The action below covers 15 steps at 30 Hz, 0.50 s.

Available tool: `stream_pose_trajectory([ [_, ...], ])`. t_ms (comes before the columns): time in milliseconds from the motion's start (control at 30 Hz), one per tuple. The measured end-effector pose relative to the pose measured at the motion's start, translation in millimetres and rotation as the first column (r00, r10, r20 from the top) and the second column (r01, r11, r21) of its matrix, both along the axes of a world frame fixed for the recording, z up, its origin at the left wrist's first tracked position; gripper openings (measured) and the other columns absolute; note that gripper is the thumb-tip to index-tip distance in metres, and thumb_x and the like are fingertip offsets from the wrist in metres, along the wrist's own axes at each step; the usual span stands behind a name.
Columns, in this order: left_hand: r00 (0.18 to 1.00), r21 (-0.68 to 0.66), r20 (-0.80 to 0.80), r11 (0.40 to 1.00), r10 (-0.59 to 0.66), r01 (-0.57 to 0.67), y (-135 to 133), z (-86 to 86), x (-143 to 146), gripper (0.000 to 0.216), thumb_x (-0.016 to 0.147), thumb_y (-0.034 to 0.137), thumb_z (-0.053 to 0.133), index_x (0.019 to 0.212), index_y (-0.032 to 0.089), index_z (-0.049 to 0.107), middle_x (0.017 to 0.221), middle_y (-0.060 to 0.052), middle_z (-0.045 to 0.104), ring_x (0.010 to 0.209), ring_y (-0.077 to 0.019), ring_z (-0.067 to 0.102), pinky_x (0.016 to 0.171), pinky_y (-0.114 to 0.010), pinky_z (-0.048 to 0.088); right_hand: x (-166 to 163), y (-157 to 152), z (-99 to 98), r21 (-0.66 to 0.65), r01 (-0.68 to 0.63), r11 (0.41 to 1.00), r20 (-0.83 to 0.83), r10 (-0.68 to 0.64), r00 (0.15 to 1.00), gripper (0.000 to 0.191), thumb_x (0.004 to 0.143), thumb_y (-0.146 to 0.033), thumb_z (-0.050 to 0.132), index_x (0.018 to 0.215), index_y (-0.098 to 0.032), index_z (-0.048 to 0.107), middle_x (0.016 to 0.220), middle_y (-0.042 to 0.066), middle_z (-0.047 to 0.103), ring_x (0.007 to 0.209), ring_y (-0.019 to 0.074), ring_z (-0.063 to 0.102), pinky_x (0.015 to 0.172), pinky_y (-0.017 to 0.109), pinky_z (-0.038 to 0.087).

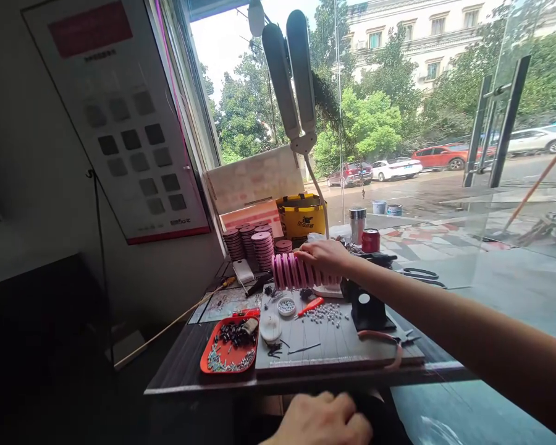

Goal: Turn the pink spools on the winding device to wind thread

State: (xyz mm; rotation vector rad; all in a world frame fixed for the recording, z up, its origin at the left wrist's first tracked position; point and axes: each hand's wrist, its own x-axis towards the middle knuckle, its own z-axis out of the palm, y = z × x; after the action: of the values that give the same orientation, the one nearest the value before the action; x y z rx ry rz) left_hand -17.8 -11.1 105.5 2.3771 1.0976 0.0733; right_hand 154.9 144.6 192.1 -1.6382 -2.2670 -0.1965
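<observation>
My right hand (327, 256) reaches across from the right and is closed over a row of pink discs (288, 272), held on edge above the board (324, 360). Some of the discs are hidden behind my fingers. My left hand (322, 421) is at the bottom, below the table edge, with its fingers curled; whatever is inside them is hidden. Below the discs are loose whitish beads (327, 315), an orange-handled screwdriver (311, 306) and a small round dish (286, 306) of beads. A black stand (371, 312) and red-handled pliers (398, 339) sit to the right.
A red tray (229, 369) of small metal and black parts lies at the left. Stacks of pink discs (262, 248), a yellow bag (302, 219), a flask (358, 225) and a red can (370, 241) stand behind. A two-panel lamp (290, 80) rises above; glass lies beyond.
</observation>
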Motion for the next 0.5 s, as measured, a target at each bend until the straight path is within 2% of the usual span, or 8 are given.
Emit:
stream_pose_trajectory([
  [33,0.966,0.26,-0.155,0.935,-0.208,0.243,10,8.2,19,0.021,0.08,0.022,0.044,0.097,0.016,0.055,0.108,-0.01,0.055,0.083,-0.0253,0.057,0.062,-0.037,0.047,-1,-1,0.2,-0.002,0.001,1.0,0.004,-0.001,1.0,0.071,0.081,-0.066,0.004,0.096,-0.022,0.058,0.094,0.008,0.061,0.088,0.0237,0.055,0.064,0.03,0.035],
  [67,0.936,0.447,-0.24,0.827,-0.257,0.342,21,14.7,37,0.027,0.079,0.023,0.044,0.104,0.014,0.051,0.118,-0.012,0.049,0.08,-0.0237,0.057,0.058,-0.034,0.048,-1,-1,0.4,-0.001,0.003,1.0,0.007,-0.003,1.0,0.071,0.081,-0.065,0.004,0.094,-0.022,0.058,0.094,0.007,0.061,0.089,0.0237,0.055,0.063,0.03,0.035],
  [100,0.938,0.548,-0.294,0.771,-0.185,0.324,32,19.1,54,0.029,0.08,0.022,0.043,0.107,0.014,0.049,0.124,-0.012,0.044,0.078,-0.0206,0.057,0.056,-0.03,0.048,-2,-2,0.5,-0.001,0.006,1.0,0.01,-0.006,1.0,0.07,0.081,-0.065,0.004,0.094,-0.022,0.058,0.094,0.007,0.061,0.088,0.0236,0.055,0.063,0.03,0.035],
  [167,0.946,0.593,-0.316,0.763,-0.071,0.256,53,20.5,80,0.034,0.081,0.018,0.039,0.113,0.014,0.047,0.137,-0.013,0.028,0.081,-0.0232,0.058,0.055,-0.032,0.049,-2,-3,0.7,-0.001,0.013,1.0,0.013,-0.013,1.0,0.07,0.081,-0.064,0.003,0.092,-0.022,0.058,0.093,0.007,0.061,0.088,0.0234,0.055,0.063,0.029,0.035],
  [233,0.939,0.604,-0.343,0.769,0.013,0.21,69,14.0,94,0.035,0.082,0.016,0.036,0.113,0.012,0.05,0.137,-0.014,0.028,0.08,-0.0239,0.059,0.055,-0.033,0.049,-2,-3,0.8,-0.003,0.017,1.0,0.01,-0.017,1.0,0.07,0.081,-0.064,0.003,0.093,-0.023,0.057,0.093,0.007,0.061,0.088,0.0232,0.055,0.063,0.029,0.035],
  [367,0.929,0.632,-0.36,0.753,0.08,0.18,81,-1.4,95,0.036,0.082,0.012,0.036,0.114,0.016,0.053,0.138,-0.007,0.027,0.079,-0.0213,0.059,0.055,-0.032,0.05,4,1,1.7,-0.032,-0.015,0.999,0.0,0.015,1.0,0.067,0.082,-0.064,0.005,0.09,-0.023,0.058,0.089,0.006,0.061,0.085,0.0224,0.055,0.062,0.029,0.034],
  [500,0.922,0.642,-0.374,0.745,0.098,0.182,78,-2.1,92,0.037,0.082,0.015,0.036,0.115,0.017,0.053,0.14,-0.004,0.024,0.079,-0.0211,0.059,0.053,-0.031,0.05,9,6,3.8,-0.065,-0.065,0.996,-0.013,0.065,0.998,0.065,0.082,-0.064,0.008,0.084,-0.022,0.057,0.086,0.005,0.061,0.081,0.0208,0.054,0.062,0.028,0.033],
])
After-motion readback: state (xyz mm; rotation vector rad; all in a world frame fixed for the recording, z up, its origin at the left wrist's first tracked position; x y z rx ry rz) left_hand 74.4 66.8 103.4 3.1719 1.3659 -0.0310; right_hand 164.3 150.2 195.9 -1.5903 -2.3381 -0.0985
